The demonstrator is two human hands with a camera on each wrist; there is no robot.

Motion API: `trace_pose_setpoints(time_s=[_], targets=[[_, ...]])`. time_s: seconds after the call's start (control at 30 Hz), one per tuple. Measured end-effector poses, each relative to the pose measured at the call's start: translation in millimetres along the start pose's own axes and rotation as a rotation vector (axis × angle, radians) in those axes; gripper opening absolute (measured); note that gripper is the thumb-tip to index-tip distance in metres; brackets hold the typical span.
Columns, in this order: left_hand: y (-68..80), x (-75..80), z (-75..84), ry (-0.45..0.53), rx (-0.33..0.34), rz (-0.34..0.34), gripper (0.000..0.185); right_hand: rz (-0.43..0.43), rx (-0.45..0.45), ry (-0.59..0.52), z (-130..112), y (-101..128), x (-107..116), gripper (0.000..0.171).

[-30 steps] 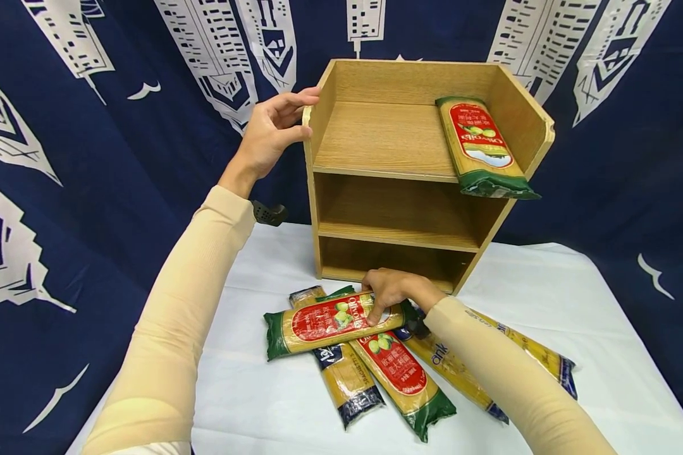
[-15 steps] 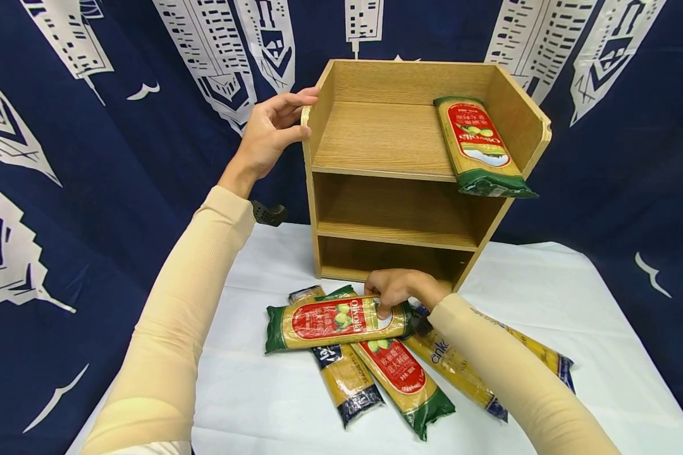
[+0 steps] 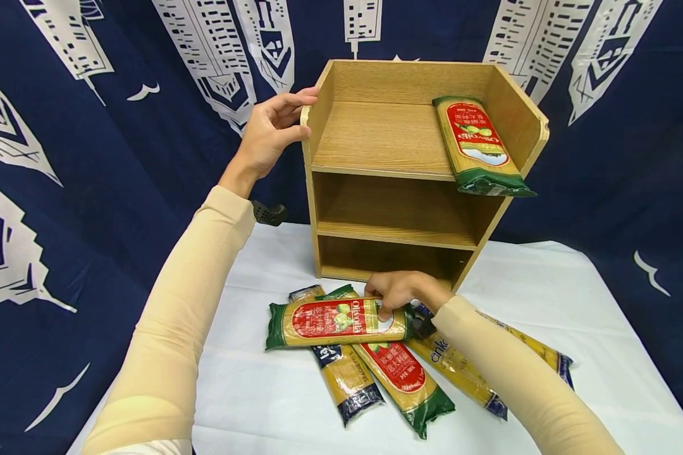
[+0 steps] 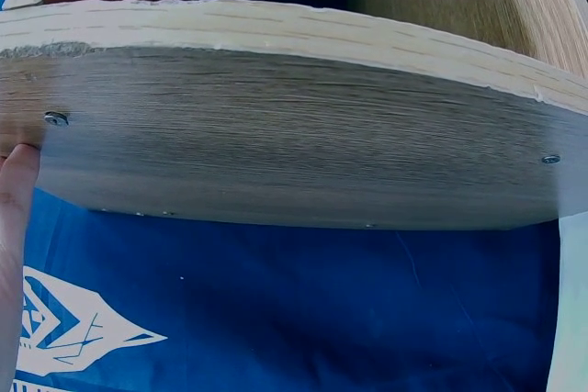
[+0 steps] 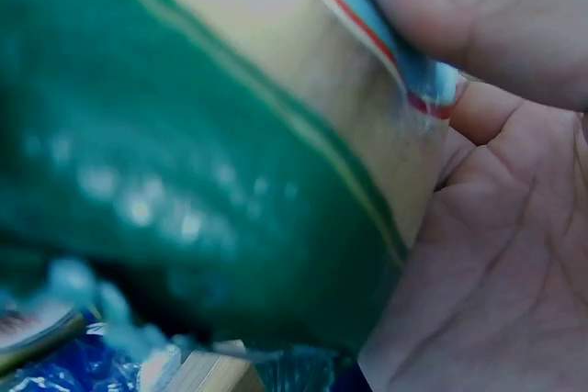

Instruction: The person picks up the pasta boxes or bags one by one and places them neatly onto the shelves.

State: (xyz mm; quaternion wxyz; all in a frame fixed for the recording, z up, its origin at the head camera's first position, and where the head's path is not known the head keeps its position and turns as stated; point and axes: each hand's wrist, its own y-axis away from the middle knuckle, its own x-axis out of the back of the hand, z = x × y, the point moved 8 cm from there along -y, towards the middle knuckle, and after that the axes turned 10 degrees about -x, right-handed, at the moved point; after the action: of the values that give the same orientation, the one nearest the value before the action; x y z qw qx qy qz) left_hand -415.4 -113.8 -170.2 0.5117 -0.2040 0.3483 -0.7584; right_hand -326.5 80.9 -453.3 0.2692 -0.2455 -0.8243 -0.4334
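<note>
Gripping the far wooden shelf (image 3: 384, 136) with bent fingers of the outstretched left hand (image 3: 272, 126) — pinching a red-labelled pasta pack (image 3: 324, 322) over other near packs (image 3: 401, 370) between thumb and curled fingers of the downturned right hand (image 3: 398, 291).

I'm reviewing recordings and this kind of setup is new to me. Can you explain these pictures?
There is no machine: these are a person's bare hands. The wide picture comes from a head camera, the two close ones from cameras on each wrist. The left hand holds the edge of a wooden shelf unit; the right hand grips a red-labelled pasta pack. On the white cloth lie a second red-labelled pack, a spaghetti pack and two yellow packs partly hidden by the right sleeve. A third red-labelled pack rests on the top shelf.
</note>
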Motion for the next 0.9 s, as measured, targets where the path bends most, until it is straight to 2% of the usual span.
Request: trace_pose_setpoints(time_s=[0.33,0.67,0.9], targets=[[0.2,-0.4,0.0,0.002,-0.004,0.004,0.042,-0.065,0.071,-0.095,2,10,-11,0.032],[1.3,-2.4,-1.5,-0.014,-0.009,0.000,0.042,-0.084,0.113,-0.156,7,18,-21,0.036],[1.6,-1.1,-0.1,-0.016,-0.019,0.004,0.042,-0.045,0.170,-0.232,5,29,-29,0.036]])
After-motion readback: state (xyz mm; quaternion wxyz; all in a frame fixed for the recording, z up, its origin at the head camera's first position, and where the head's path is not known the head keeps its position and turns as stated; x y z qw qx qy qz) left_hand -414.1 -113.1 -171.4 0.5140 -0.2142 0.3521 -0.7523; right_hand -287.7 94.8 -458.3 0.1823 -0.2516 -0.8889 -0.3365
